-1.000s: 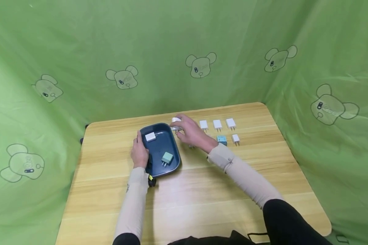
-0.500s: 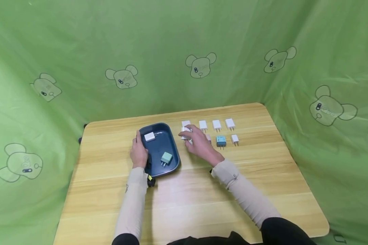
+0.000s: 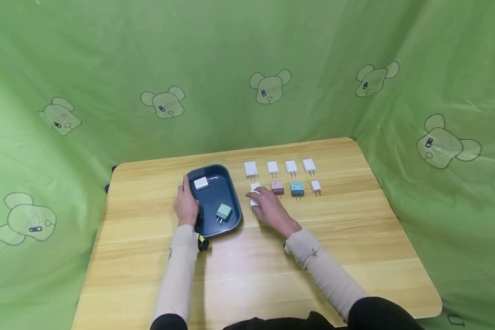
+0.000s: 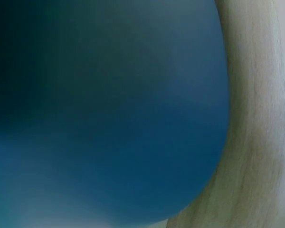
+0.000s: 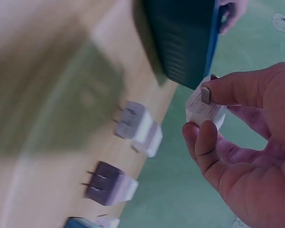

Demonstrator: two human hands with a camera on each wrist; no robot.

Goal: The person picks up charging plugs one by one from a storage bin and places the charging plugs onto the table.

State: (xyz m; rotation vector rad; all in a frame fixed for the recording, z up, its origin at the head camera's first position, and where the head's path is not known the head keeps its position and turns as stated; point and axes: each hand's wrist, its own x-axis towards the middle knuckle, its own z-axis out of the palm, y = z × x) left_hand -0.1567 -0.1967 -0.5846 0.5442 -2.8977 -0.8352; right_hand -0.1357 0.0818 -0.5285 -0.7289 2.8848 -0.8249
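My left hand [image 3: 187,206] grips the left rim of a dark blue tray [image 3: 233,195]; in the right wrist view its fingers [image 5: 233,14] curl at the tray's edge. Inside lie a white charger [image 3: 200,184] and a mint-green charger [image 3: 223,211]. My right hand [image 3: 271,211] pinches a white charger [image 5: 204,107] with printed text, between thumb and fingers. In the head view, this hand is just right of the tray, close over the near row, where another white charger [image 3: 255,186] shows beyond the fingers. The left wrist view shows mostly the blurred blue tray.
In the near row sit a pink charger [image 3: 277,186], a light-blue charger [image 3: 297,189] and a small white charger [image 3: 315,187]. Several white chargers, one a larger white charger [image 3: 250,169], form the back row. Green cloth [image 3: 218,128] surrounds the wooden table [image 3: 148,183].
My right hand has carried the white charger from beside the tray's far right edge rightward and toward me, uncovering the larger white charger and the pink one. My left hand stays at the tray.
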